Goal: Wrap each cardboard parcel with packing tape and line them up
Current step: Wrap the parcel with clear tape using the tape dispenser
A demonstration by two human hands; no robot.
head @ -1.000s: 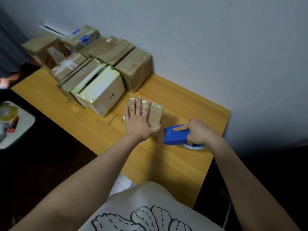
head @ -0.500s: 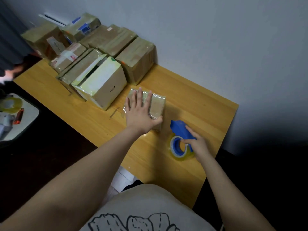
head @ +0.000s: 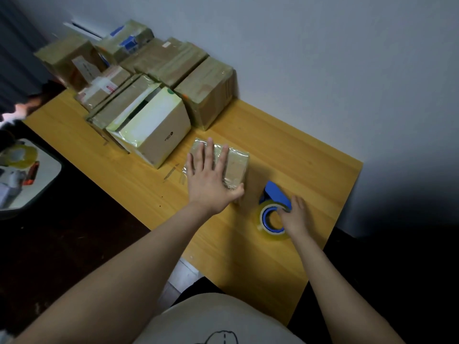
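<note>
**Dispenser laid flat beside the pinned parcel**

Since a second ago the blue plastic tape dispenser (head: 276, 194) has gone from standing against the parcel's near edge to lying on its side just right of it, with its clear roll of packing tape (head: 260, 220) facing up.

The small flat cardboard parcel (head: 237, 167), glossy with tape, sits on the yellow wooden table (head: 298, 155). The left hand (head: 208, 181) lies spread on top of it, fingers straight and pressing down, thumb along the near corner. The right hand (head: 294, 217) has bent fingertips on the roll's rim; I cannot tell whether it grips or is letting go.

Beyond the parcel to the left stands a white-topped cardboard box (head: 159, 130), and behind that a cluster of brown taped parcels (head: 206, 98) reaches back to the wall.

It looks light and fairly stiff, but the film will be slick under a palm. I would take it by the two short ends, fingers under the edges, to slide it up against the white-topped box.
</note>
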